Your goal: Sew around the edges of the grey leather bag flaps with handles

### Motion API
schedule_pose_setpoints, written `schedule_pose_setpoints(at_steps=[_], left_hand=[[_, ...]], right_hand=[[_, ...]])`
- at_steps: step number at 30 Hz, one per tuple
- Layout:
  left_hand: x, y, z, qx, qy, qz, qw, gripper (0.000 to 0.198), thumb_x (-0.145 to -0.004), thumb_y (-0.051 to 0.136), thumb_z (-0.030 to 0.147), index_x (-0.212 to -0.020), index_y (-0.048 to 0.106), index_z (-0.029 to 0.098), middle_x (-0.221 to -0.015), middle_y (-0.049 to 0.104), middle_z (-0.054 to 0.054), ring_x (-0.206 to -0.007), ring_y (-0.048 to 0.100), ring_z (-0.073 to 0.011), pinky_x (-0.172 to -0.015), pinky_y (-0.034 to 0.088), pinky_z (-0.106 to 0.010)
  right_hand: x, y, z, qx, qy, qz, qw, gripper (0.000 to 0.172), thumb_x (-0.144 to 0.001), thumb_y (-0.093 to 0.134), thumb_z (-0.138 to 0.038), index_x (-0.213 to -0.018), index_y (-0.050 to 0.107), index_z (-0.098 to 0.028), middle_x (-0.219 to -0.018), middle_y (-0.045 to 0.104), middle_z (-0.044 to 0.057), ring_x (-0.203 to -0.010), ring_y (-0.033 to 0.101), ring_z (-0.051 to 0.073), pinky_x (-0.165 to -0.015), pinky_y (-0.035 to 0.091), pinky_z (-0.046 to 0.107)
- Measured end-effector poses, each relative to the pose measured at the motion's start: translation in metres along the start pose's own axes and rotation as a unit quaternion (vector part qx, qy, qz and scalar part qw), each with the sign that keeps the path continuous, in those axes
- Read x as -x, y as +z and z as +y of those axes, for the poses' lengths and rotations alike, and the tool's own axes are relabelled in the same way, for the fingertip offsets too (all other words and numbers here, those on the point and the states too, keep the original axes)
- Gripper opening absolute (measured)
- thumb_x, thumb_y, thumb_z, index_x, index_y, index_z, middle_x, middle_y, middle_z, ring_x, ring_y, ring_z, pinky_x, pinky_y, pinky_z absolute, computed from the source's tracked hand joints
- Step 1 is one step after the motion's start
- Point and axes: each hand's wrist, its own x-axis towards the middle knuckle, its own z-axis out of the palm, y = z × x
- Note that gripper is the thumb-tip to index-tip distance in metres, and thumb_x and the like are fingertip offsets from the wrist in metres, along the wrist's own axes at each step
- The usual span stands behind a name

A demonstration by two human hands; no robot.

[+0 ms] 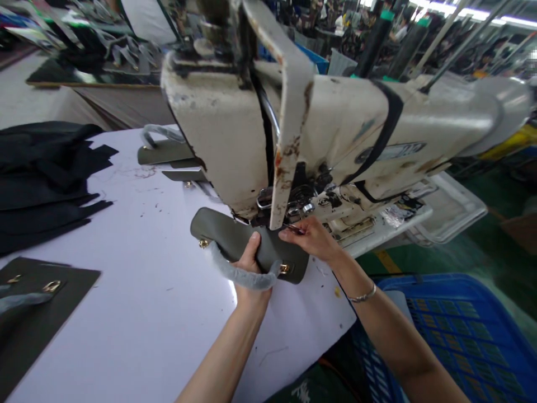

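An olive-green bag panel [224, 226] lies under the needle area of a white sewing machine [226, 134]. Its wrapped grey handle [241, 274] arches toward me between two gold-coloured fittings. My left hand [248, 260] reaches through the handle and grips the panel, thumb flat on top, the other fingers hidden beneath. Beside the presser foot, my right hand [314, 239] is closed in a pinch around a slim dark metal tool [296, 228]. The tool's tip points at the needle area; its exact kind is too small to tell.
More olive panels with handles lie behind the machine head [165, 154] and at the left front [54, 313]. Black cut pieces [42, 179] are piled on the white tabletop [155, 313]. A blue plastic basket [482, 291] stands at my right. Thread scraps dot the table.
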Motion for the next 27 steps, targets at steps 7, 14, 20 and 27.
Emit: schedule_pose_setpoints(at_steps=[7, 14, 20, 27], left_hand=[[0.003, 0.010, -0.003, 0.044, 0.051, 0.047, 0.997, 0.048, -0.068, 0.087, 0.023, -0.112, 0.072, 0.015, -0.122, 0.073, -0.011, -0.104, 0.072, -0.0256, -0.095, 0.061, -0.039], [-0.007, 0.009, -0.001, 0.023, 0.044, 0.048, 0.998, 0.051, -0.066, 0.089, 0.025, -0.114, 0.073, 0.014, -0.116, 0.074, -0.012, -0.092, 0.073, -0.0230, -0.088, 0.062, -0.036], [-0.009, 0.012, 0.015, 0.038, 0.014, 0.025, 0.999, 0.040, -0.062, 0.087, 0.018, -0.100, 0.076, 0.013, -0.108, 0.076, -0.011, -0.077, 0.072, -0.0189, -0.069, 0.063, -0.027], [-0.018, 0.003, 0.030, -0.029, -0.027, -0.037, 0.999, 0.042, -0.059, 0.089, 0.017, -0.099, 0.075, 0.012, -0.101, 0.076, -0.013, -0.073, 0.072, -0.0208, -0.065, 0.064, -0.030]], right_hand=[[-0.010, -0.008, 0.013, 0.027, 0.002, -0.040, 0.999, 0.051, -0.085, 0.068, -0.051, -0.053, 0.044, -0.019, -0.058, 0.033, -0.004, -0.059, 0.025, 0.009, -0.054, 0.019, 0.026], [-0.015, -0.001, 0.018, 0.000, 0.006, -0.020, 1.000, 0.052, -0.083, 0.070, -0.052, -0.055, 0.042, -0.019, -0.060, 0.030, -0.005, -0.058, 0.024, 0.009, -0.055, 0.017, 0.027], [-0.012, 0.009, 0.024, -0.030, 0.013, 0.018, 0.999, 0.050, -0.081, 0.073, -0.052, -0.054, 0.047, -0.018, -0.057, 0.031, -0.006, -0.057, 0.024, 0.008, -0.055, 0.014, 0.027], [-0.007, 0.022, 0.025, -0.081, 0.019, 0.061, 0.995, 0.046, -0.078, 0.076, -0.050, -0.054, 0.052, -0.019, -0.055, 0.034, -0.005, -0.056, 0.024, 0.009, -0.055, 0.017, 0.025]])
